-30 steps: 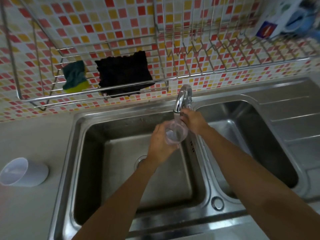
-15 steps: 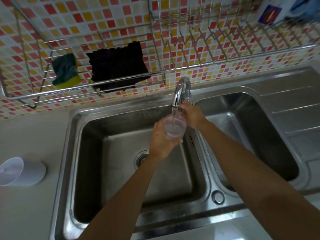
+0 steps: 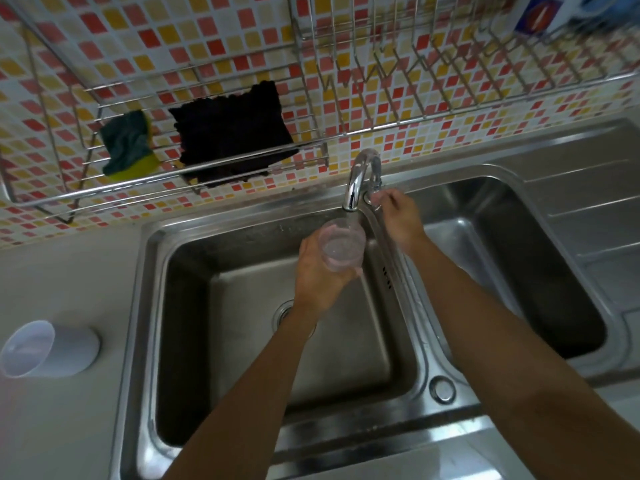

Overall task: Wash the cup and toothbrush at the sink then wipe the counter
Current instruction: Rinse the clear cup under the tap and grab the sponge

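My left hand (image 3: 317, 271) grips a clear pinkish cup (image 3: 342, 244) upright over the left sink basin (image 3: 242, 323), just below the spout of the chrome tap (image 3: 360, 178). The cup holds some water. My right hand (image 3: 400, 216) is at the tap's handle (image 3: 375, 194), fingers curled round it. No water stream is plainly visible from the spout. No toothbrush is in view.
A second pale cup (image 3: 48, 348) lies on its side on the counter at the left. A wire rack (image 3: 173, 188) on the tiled wall holds a green-yellow sponge (image 3: 130, 147) and a black cloth (image 3: 232, 133). The right basin (image 3: 519, 271) and drainboard (image 3: 595, 209) lie to the right.
The stream from the tap into the cup, visible half a second ago, no longer shows. My right hand stays at the tap handle. The cup has more water in it.
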`<action>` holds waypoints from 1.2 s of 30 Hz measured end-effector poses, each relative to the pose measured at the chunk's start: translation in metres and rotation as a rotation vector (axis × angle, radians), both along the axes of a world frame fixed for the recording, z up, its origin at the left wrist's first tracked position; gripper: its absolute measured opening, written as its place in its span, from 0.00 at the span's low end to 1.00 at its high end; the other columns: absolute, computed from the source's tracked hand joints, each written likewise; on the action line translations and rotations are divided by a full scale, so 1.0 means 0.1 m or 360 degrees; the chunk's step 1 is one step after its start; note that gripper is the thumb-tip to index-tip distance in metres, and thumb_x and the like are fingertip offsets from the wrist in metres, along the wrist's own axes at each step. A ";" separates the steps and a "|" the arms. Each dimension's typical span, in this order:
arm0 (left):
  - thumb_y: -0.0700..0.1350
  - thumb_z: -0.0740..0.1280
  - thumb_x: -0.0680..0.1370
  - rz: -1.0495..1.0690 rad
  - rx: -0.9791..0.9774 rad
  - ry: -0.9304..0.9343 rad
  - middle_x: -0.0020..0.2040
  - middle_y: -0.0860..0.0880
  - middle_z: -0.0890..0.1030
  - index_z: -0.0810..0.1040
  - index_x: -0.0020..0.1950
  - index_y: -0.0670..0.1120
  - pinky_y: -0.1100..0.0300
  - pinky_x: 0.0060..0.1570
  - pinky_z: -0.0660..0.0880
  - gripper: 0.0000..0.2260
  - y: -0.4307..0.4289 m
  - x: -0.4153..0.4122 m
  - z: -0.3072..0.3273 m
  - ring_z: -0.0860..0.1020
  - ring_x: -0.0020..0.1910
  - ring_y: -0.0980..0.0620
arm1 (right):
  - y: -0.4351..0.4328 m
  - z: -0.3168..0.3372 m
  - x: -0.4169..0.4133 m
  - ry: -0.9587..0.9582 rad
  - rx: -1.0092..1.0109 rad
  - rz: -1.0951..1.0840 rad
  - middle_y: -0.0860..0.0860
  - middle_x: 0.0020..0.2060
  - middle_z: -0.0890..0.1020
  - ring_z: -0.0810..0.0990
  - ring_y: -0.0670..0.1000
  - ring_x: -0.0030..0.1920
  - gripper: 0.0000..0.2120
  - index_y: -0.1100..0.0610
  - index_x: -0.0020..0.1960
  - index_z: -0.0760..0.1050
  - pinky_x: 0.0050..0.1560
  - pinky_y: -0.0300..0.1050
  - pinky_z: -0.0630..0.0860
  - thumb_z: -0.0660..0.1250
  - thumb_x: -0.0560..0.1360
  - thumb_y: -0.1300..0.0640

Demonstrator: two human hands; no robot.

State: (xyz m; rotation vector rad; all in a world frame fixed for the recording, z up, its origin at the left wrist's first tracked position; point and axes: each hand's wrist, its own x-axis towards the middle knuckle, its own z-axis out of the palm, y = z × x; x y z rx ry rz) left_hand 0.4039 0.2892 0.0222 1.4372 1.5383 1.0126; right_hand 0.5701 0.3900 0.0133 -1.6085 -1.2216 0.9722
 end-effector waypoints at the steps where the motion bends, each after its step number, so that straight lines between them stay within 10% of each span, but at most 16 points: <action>1: 0.43 0.82 0.59 0.0016 -0.0020 -0.0014 0.63 0.56 0.74 0.75 0.63 0.52 0.52 0.59 0.78 0.35 0.01 0.01 0.01 0.74 0.63 0.54 | 0.00 -0.01 0.01 -0.0057 0.0015 0.0015 0.53 0.46 0.82 0.77 0.48 0.45 0.09 0.59 0.50 0.79 0.43 0.32 0.70 0.60 0.79 0.59; 16: 0.53 0.82 0.55 -0.0046 -0.0042 0.0013 0.61 0.54 0.77 0.73 0.64 0.59 0.49 0.56 0.79 0.39 0.16 0.09 -0.02 0.78 0.60 0.52 | 0.02 -0.03 0.02 -0.0290 -0.0008 0.0129 0.58 0.53 0.81 0.78 0.56 0.54 0.14 0.59 0.57 0.77 0.48 0.40 0.67 0.56 0.82 0.56; 21: 0.48 0.82 0.57 -0.0009 -0.0051 0.0005 0.62 0.55 0.74 0.71 0.64 0.58 0.57 0.56 0.78 0.38 0.03 0.02 0.12 0.75 0.60 0.56 | -0.24 -0.01 0.00 -0.0127 -0.0047 0.0291 0.53 0.73 0.65 0.67 0.55 0.70 0.32 0.50 0.77 0.44 0.69 0.53 0.64 0.56 0.80 0.43; 24: 0.44 0.83 0.59 0.0002 -0.0099 -0.0038 0.61 0.54 0.74 0.70 0.64 0.53 0.65 0.53 0.77 0.37 -0.12 -0.09 0.13 0.75 0.58 0.59 | -0.72 -0.25 -0.01 -0.0523 0.0051 0.0348 0.54 0.77 0.54 0.54 0.57 0.76 0.36 0.50 0.77 0.42 0.74 0.59 0.54 0.57 0.79 0.40; 29: 0.45 0.82 0.58 -0.0163 -0.0450 0.0103 0.59 0.56 0.77 0.71 0.62 0.54 0.51 0.56 0.79 0.36 -0.35 -0.42 -0.04 0.79 0.57 0.52 | -1.36 -0.72 0.09 -0.1468 0.0067 0.0578 0.54 0.77 0.45 0.43 0.53 0.77 0.32 0.56 0.77 0.40 0.76 0.57 0.50 0.49 0.82 0.44; 36: 0.54 0.79 0.63 -0.0477 -0.0771 0.0879 0.61 0.51 0.69 0.66 0.68 0.52 0.59 0.55 0.71 0.38 -0.60 -0.78 -0.28 0.70 0.58 0.52 | -1.32 -0.78 0.06 -0.1555 0.0071 0.0507 0.59 0.76 0.56 0.51 0.55 0.77 0.26 0.64 0.76 0.52 0.75 0.49 0.44 0.54 0.81 0.59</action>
